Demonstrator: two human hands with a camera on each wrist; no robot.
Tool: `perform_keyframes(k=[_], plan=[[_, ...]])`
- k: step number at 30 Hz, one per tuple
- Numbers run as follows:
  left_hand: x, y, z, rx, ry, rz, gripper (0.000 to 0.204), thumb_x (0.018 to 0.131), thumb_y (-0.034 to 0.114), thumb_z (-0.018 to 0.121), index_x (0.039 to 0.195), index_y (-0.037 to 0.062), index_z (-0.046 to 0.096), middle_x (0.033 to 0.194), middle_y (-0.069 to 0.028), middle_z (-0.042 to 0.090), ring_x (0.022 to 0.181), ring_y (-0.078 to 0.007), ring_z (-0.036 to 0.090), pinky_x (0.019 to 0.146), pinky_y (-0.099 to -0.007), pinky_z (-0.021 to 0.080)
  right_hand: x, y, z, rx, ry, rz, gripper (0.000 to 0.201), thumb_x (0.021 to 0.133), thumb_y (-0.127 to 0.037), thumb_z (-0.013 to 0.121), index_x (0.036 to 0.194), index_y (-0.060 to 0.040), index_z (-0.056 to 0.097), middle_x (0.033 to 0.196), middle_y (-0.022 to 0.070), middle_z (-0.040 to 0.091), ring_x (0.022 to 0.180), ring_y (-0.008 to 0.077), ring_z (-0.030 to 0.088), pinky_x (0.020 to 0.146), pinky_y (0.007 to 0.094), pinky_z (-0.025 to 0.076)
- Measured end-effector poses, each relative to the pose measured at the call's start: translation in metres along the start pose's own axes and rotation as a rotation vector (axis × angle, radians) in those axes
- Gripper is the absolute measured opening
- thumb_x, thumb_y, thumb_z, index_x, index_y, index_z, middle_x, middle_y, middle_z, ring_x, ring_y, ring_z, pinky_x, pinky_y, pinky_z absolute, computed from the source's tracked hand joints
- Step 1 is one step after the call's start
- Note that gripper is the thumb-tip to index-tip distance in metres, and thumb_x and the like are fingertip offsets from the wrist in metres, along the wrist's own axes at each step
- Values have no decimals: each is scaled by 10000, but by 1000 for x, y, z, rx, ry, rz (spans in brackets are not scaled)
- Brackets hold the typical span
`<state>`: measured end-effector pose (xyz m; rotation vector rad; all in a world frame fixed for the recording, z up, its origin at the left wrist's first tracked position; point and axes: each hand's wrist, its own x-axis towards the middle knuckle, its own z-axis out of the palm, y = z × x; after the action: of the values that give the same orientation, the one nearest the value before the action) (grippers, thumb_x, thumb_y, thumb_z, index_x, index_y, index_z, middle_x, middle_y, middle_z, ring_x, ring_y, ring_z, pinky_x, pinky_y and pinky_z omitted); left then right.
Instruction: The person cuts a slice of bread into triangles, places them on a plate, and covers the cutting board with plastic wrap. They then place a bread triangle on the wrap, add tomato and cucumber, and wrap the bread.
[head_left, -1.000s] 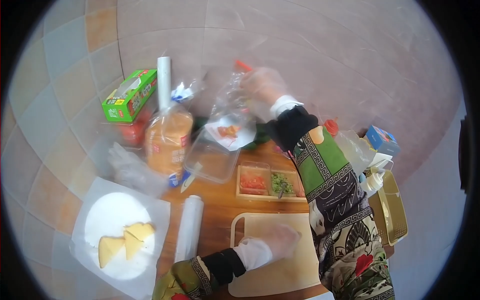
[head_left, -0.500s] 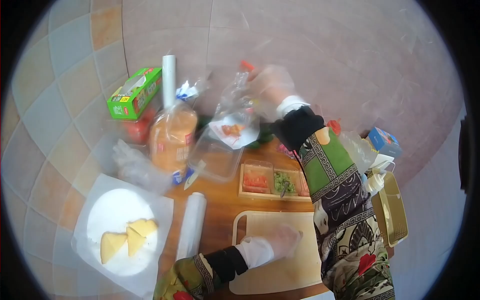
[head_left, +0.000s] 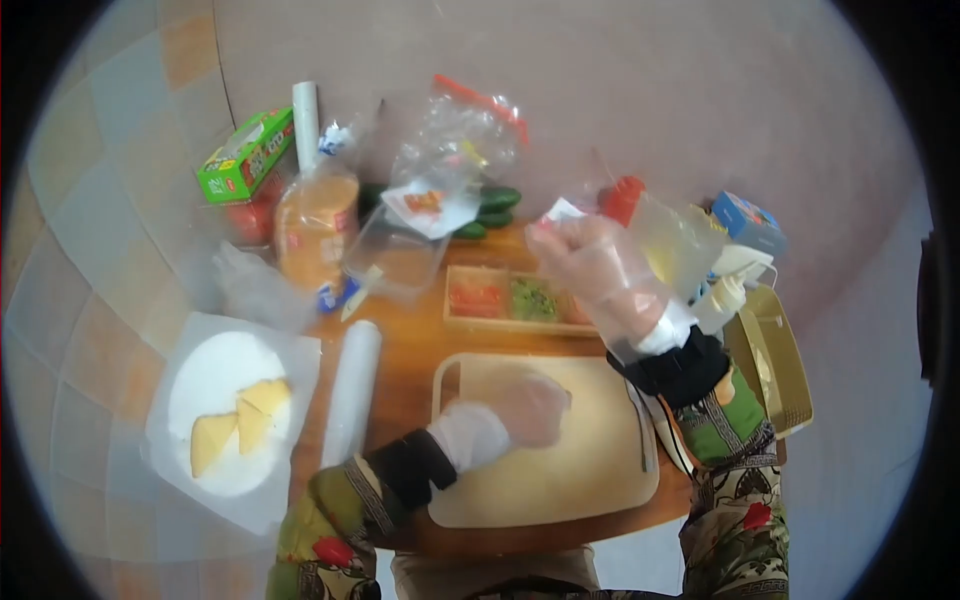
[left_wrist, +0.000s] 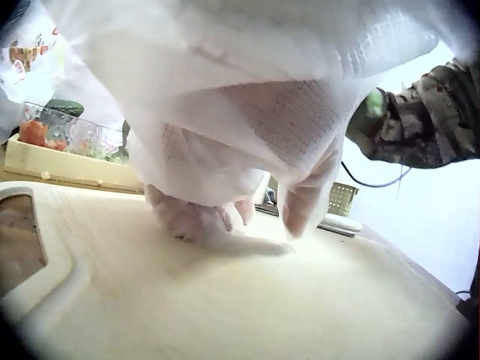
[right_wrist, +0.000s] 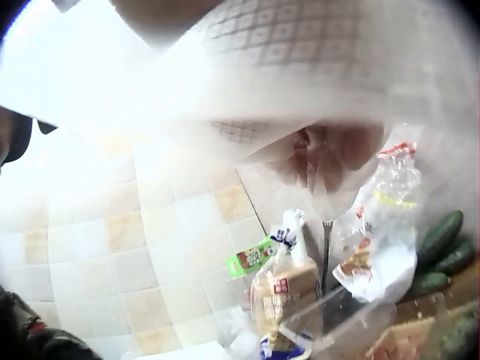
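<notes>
My right hand (head_left: 600,275), in a clear plastic glove, is raised over the back right of the table, fingers bent loosely, with no held thing visible. A zip bag (head_left: 455,135) with a red strip stands at the back, apart from this hand; its label (right_wrist: 375,274) shows food. Low over the cutting board (head_left: 520,490) is my left hand (head_left: 535,408), also gloved. In the left wrist view its bent fingers (left_wrist: 199,217) point down at the board, thumb apart, with nothing between them. Behind the right hand is a white and pink packet (head_left: 563,210), partly hidden.
Behind the board, a wooden tray (head_left: 490,322) holds red and green chopped food. Bagged bread (head_left: 315,225), a clear container (head_left: 400,255), cucumbers (head_left: 498,200) and a green box (head_left: 250,155) stand behind. Bread pieces (head_left: 215,440) lie at left beside a plastic wrap roll (head_left: 350,390). A basket (head_left: 785,370) stands right.
My right hand has let go of the zip bag's red-edged top and come back toward the right and nearer. The left hand stays over the board. The head view has tilted down.
</notes>
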<state>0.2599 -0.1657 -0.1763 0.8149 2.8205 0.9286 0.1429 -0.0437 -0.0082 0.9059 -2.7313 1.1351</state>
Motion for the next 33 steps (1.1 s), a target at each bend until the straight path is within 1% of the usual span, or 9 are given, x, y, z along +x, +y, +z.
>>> perform_keyframes(k=[3, 6, 9, 11, 14, 24, 27, 30, 33], plan=[[33, -7, 5, 30, 15, 74, 359, 908, 252, 561, 1134, 29, 729, 1089, -231, 733, 1059, -388, 681, 953, -456, 530, -45, 51, 12, 320, -50, 1, 352, 1032, -261, 586, 1304, -59, 678, 835, 57, 710, 711, 135, 636, 698, 300, 527], [27, -11, -6, 31, -55, 18, 357, 923, 262, 562, 1125, 23, 735, 1094, -221, 741, 1021, -387, 701, 932, -467, 544, -77, 91, 14, 424, -81, 39, 464, 1037, -193, 563, 1481, -64, 543, 929, 43, 724, 778, 110, 646, 754, 268, 534], [30, 6, -23, 200, 98, -72, 307, 951, 225, 581, 1104, 9, 737, 1012, -208, 757, 926, -389, 722, 851, -426, 568, -108, 103, 6, 541, -58, 47, 422, 1035, -164, 557, 1437, -42, 585, 957, 57, 730, 819, 94, 652, 793, 256, 537], [34, 23, -33, -191, 382, -424, 265, 977, 195, 612, 1110, -3, 727, 948, -208, 755, 844, -357, 729, 785, -379, 567, -128, 78, 0, 672, -61, 84, 360, 1036, -175, 557, 1348, -17, 642, 969, 50, 727, 848, 84, 643, 821, 255, 532], [44, 27, -35, -115, 582, -345, 246, 974, 187, 660, 1106, -12, 718, 928, -219, 743, 808, -330, 716, 748, -367, 547, -140, 72, 9, 742, -260, 186, 366, 1023, -364, 635, 1069, -7, 696, 903, 16, 664, 826, 112, 596, 777, 260, 487], [57, 58, -49, -71, 572, -488, 436, 994, 394, 614, 982, -37, 686, 809, -233, 676, 708, -372, 659, 681, -419, 508, -135, 49, 19, 797, -485, 198, 385, 1035, -354, 605, 1206, -34, 736, 883, 34, 677, 818, 132, 616, 783, 279, 503], [52, 53, -47, 143, 620, -131, 417, 990, 378, 610, 957, -29, 692, 814, -249, 661, 764, -409, 657, 715, -436, 511, -137, 55, 22, 727, -506, 258, 335, 1031, -319, 606, 1083, -16, 740, 853, 27, 665, 818, 129, 618, 779, 280, 502], [46, 54, -51, 462, 438, -113, 378, 1000, 340, 594, 1098, -14, 684, 901, -249, 683, 856, -420, 670, 784, -444, 523, -141, 58, 27, 833, -528, 172, 258, 1018, -244, 606, 1007, -9, 712, 861, 33, 665, 830, 127, 621, 765, 281, 500], [46, 39, -42, 7, 485, -269, 397, 999, 293, 579, 1273, 9, 622, 1113, -233, 686, 1027, -397, 659, 886, -422, 520, -146, 53, 29, 826, -533, 136, 205, 1003, -191, 615, 927, -19, 698, 803, 0, 651, 748, 101, 615, 699, 264, 490]])
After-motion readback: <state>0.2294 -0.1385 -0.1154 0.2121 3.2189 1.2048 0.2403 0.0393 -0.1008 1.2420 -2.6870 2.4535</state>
